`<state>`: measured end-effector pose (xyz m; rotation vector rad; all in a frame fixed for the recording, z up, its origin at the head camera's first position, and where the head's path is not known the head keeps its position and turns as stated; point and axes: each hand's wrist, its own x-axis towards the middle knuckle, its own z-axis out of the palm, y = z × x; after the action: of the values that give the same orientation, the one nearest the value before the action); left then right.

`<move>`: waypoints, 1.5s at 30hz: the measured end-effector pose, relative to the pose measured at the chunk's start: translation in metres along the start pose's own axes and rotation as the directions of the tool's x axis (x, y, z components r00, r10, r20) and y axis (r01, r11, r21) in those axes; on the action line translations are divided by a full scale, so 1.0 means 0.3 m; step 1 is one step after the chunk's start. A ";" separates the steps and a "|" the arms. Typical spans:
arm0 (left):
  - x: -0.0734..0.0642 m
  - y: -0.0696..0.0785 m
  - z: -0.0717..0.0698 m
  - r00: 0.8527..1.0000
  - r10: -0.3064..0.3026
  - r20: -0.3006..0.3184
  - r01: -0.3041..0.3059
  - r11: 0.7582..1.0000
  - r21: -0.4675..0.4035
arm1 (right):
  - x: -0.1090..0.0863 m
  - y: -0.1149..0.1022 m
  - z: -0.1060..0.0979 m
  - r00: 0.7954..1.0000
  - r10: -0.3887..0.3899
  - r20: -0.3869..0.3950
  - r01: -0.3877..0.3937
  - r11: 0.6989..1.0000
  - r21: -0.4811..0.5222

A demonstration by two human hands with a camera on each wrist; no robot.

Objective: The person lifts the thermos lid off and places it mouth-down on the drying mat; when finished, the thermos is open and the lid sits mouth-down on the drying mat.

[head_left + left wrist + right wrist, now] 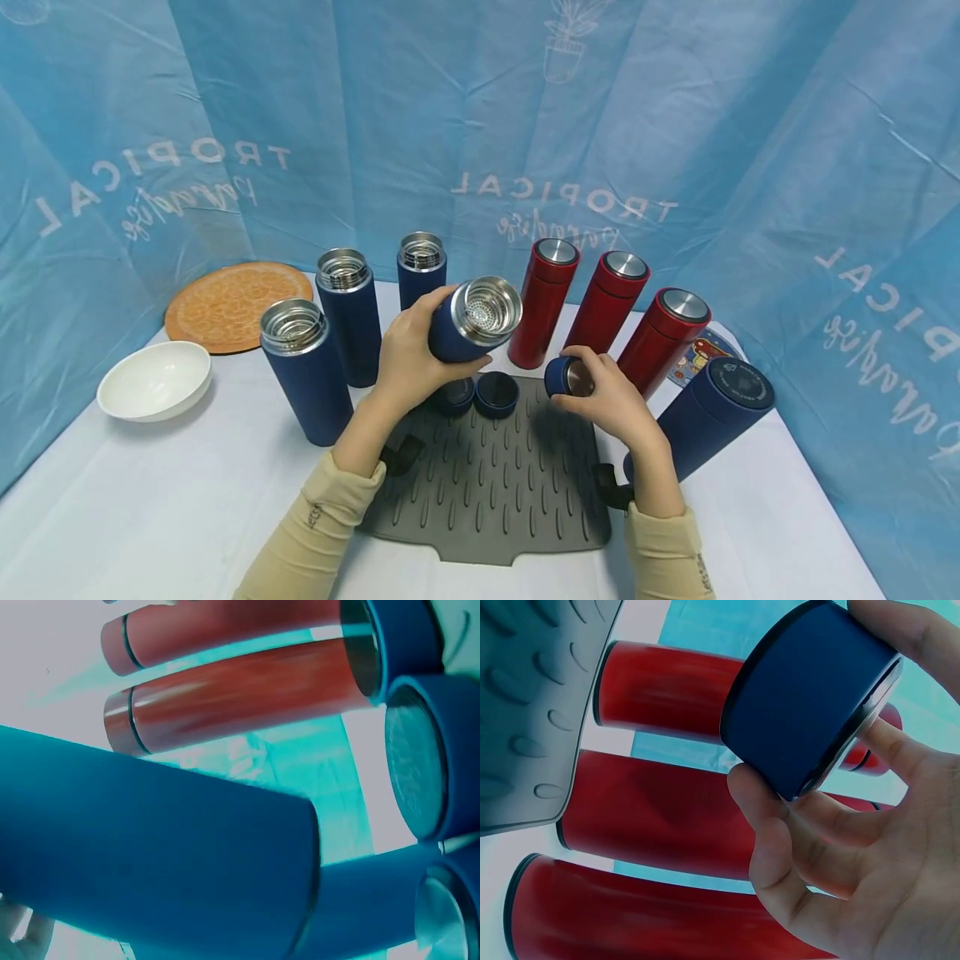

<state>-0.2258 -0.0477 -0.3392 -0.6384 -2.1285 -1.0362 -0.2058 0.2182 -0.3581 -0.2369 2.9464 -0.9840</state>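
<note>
My left hand (411,354) grips an open navy vacuum flask (453,329) above the mat. The flask is tilted, and its steel mouth with a perforated strainer inside faces the camera. In the left wrist view the flask body (150,840) fills much of the picture. To the right, my right hand (611,393) pinches a navy lid (558,377) between thumb and fingers. That lid (810,697) is up in the air, apart from the flask. Beneath the left hand, two navy lids (497,395) lie side by side on the grey ribbed mat (480,500).
Three open navy flasks (307,383) stand at the left and back. Three capped red flasks (540,312) stand back right, near a closed navy flask (701,421). A white bowl (153,383) and a round orange mat (232,308) lie far left. A blue curtain (420,108) hangs behind.
</note>
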 end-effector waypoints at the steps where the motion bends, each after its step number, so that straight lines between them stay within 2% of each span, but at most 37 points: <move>1: 0.002 0.004 -0.001 0.999 -0.053 0.005 0.053 0.998 -0.036 | 0.000 -0.001 0.000 1.000 -0.001 -0.001 0.001 1.000 -0.001; 3: 0.008 0.005 0.000 0.991 -0.134 0.019 0.135 0.984 -0.116 | 0.001 -0.004 0.001 1.000 -0.003 -0.002 0.003 1.000 -0.001; 5: 0.017 0.001 0.003 0.984 -0.176 0.032 0.179 0.965 -0.189 | 0.001 -0.006 0.002 1.000 -0.005 -0.001 0.005 1.000 0.001; 8: 0.031 -0.011 0.012 0.979 -0.199 0.050 0.205 0.944 -0.258 | 0.001 -0.007 0.002 1.000 -0.006 0.003 0.006 1.000 0.008; 11: 0.039 -0.026 0.025 0.976 -0.205 0.076 0.218 0.935 -0.280 | 0.000 -0.008 0.002 1.000 -0.005 0.006 0.005 1.000 0.012; 15: 0.039 -0.045 0.054 0.974 -0.194 0.113 0.219 0.936 -0.276 | -0.002 -0.009 0.002 1.000 -0.004 0.007 0.004 1.000 0.011; 18: 0.037 -0.062 0.082 0.969 -0.199 0.148 0.230 0.943 -0.241 | -0.002 -0.011 0.003 1.000 -0.002 0.009 0.002 1.000 0.016; 24: 0.034 -0.086 0.120 0.931 -0.271 0.244 0.316 0.933 -0.169 | 0.000 -0.013 0.006 1.000 0.000 0.015 -0.001 1.000 0.023; 26: 0.032 -0.091 0.130 0.923 -0.282 0.263 0.331 0.929 -0.163 | 0.000 -0.012 0.007 1.000 0.001 0.015 -0.001 1.000 0.019; 36: 0.019 -0.120 0.171 0.925 -0.270 0.268 0.318 0.935 -0.155 | -0.002 -0.016 0.009 1.000 0.007 0.025 -0.008 1.000 0.013; 45: 0.025 -0.135 0.199 0.910 -0.311 0.274 0.357 0.924 -0.138 | -0.002 -0.012 0.010 1.000 0.012 0.025 -0.012 1.000 0.010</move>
<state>-0.2791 -0.0207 -0.3803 -0.5185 -2.4377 -1.4204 -0.2046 0.2137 -0.3584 -0.2294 2.9165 -0.9862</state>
